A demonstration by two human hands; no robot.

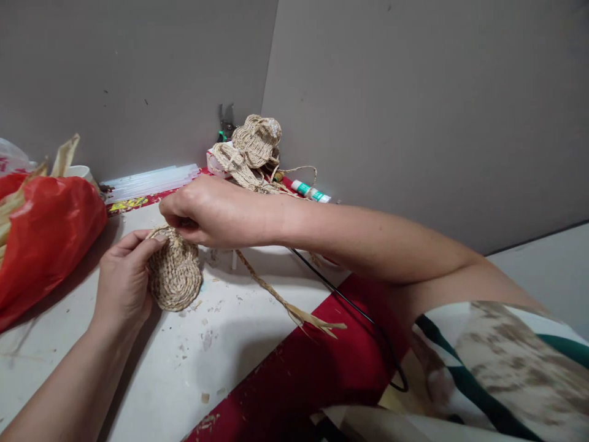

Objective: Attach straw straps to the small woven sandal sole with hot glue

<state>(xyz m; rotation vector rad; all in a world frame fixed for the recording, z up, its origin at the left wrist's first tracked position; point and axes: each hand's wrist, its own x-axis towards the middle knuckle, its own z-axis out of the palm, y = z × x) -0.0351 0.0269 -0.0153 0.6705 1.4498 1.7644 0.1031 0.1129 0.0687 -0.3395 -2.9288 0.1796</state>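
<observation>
A flat oval woven straw piece (175,276) is held up over the white tabletop, its coiled rows showing. My left hand (124,279) grips its left edge, thumb on the front face and fingers behind. At the upper edge is my right hand (197,212), its fingers curled and pinched together against the weave; what lies between the fingertips is hidden. A braided straw cord (262,282) lies on the table under my right forearm, its loose, frayed end pointing right.
A red plastic bag (55,227) with dry husks stands at the left. Clear glue sticks (154,182) lie along the wall. Behind my right arm are a coiled straw bundle (256,141), pliers (226,123) and a white-green tube (310,191). A black cable (354,307) crosses the red cloth (317,350).
</observation>
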